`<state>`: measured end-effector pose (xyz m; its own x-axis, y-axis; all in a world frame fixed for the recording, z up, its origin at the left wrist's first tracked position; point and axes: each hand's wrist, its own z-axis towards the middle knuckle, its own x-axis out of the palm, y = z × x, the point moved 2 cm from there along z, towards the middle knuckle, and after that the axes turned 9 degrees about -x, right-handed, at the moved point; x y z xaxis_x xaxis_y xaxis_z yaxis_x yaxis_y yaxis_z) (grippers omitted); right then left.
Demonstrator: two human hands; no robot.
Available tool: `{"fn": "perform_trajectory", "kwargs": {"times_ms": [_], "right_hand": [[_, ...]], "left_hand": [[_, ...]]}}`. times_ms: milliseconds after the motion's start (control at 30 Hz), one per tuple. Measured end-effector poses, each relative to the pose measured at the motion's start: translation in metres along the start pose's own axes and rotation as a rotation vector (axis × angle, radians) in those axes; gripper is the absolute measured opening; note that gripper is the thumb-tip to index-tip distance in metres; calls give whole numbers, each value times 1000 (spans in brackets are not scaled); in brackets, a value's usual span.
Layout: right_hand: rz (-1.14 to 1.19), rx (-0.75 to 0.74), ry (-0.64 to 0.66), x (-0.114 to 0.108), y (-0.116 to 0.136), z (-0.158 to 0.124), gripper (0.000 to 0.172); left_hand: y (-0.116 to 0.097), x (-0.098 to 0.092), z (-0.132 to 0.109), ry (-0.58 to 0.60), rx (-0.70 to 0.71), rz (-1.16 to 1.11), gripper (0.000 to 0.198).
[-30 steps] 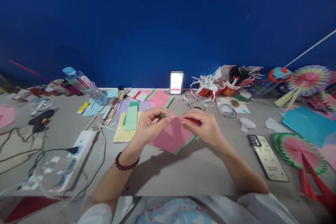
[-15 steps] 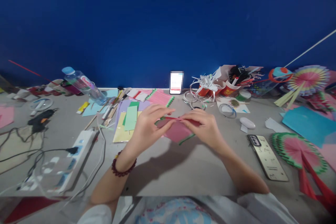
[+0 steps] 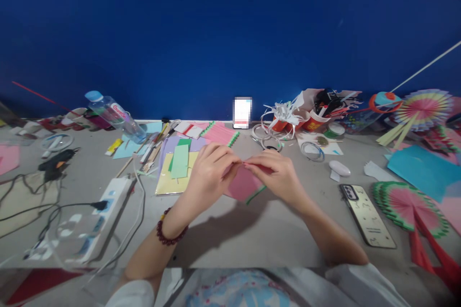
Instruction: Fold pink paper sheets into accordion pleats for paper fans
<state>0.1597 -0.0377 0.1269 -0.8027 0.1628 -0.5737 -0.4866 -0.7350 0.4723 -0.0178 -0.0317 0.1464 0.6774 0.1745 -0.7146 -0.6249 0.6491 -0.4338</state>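
A pink sheet of paper (image 3: 245,184) with a green strip along its lower right edge is held above the table. My left hand (image 3: 214,170) pinches its folded top edge from the left, thumb hidden behind the fingers. From the right, my right hand (image 3: 275,172) pinches the same edge, and the fingertips of both hands nearly meet. Much of the fold is covered by my fingers. Beyond my left hand lies a pleated pink paper (image 3: 221,133) with green edging.
Green paper strips (image 3: 179,162) on yellow paper lie left of my hands. Farther left are a power strip (image 3: 108,216), a glue gun (image 3: 59,163) and a bottle (image 3: 115,114). At right are a phone (image 3: 367,216) and a watermelon-like paper fan (image 3: 410,208). Another phone (image 3: 242,113) leans against the wall.
My left hand has turned and its fingers have closed in along the paper's top edge, toward my right hand. My right hand has barely moved.
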Motion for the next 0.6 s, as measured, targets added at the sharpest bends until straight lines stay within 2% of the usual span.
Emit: {"fn": "perform_trajectory", "kwargs": {"times_ms": [300,467,600], "right_hand": [[6,-45,-42,0,-1,-1,7],[-86,-89,-99,-3,6,-1,12],[-182,-133,-77,-4,9,-2,13]], "left_hand": [[-1,-1,0,36,-16,-27,7],[-2,0,-1,40,-5,-6,8],[-2,1,-1,6,31,20,5]]}}
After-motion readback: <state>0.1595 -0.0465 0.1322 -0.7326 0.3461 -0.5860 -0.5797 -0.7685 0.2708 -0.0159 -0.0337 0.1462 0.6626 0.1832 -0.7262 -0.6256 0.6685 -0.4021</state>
